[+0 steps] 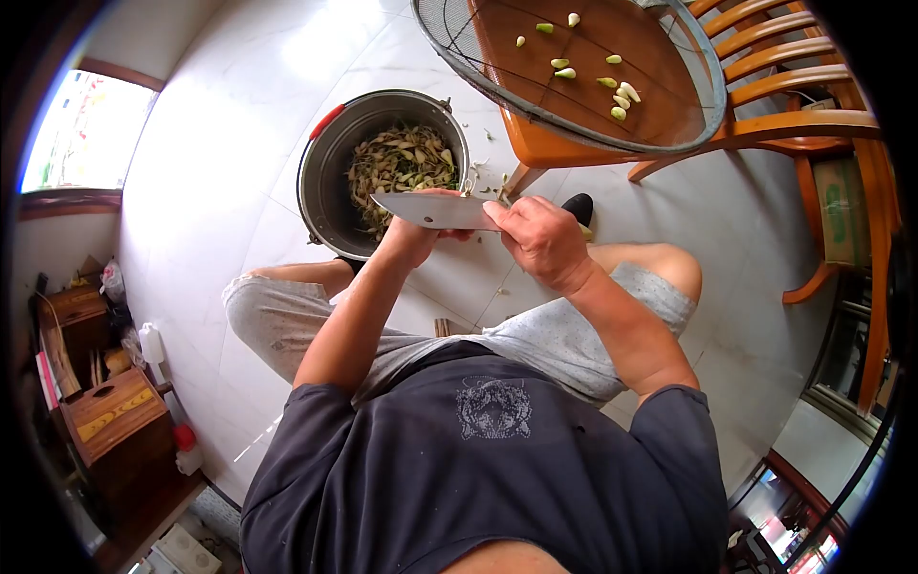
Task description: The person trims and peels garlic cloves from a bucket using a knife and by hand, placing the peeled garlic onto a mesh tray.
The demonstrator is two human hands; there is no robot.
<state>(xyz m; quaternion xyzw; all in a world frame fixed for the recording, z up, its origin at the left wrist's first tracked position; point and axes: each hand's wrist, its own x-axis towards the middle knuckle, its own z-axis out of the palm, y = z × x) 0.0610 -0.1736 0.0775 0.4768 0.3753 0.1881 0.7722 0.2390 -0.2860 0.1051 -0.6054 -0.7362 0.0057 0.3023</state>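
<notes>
From where I am standing, I can read no word, brand or number. On the dark shirt (430,469), the pale print (493,408) shows no readable letters.

Pretty shiny metal is being shown on the knife blade (426,209), smooth too, while duller grey metal is being seen on the bucket (316,158), with a glossy red grip (327,121). Glossy orange-brown wood is being displayed by the chair (798,126), fine mesh by the sieve (457,43), and light is being bounced off smooth floor tiles (220,163). Soft, matt cloth is being worn as the dark shirt (402,450).
</notes>
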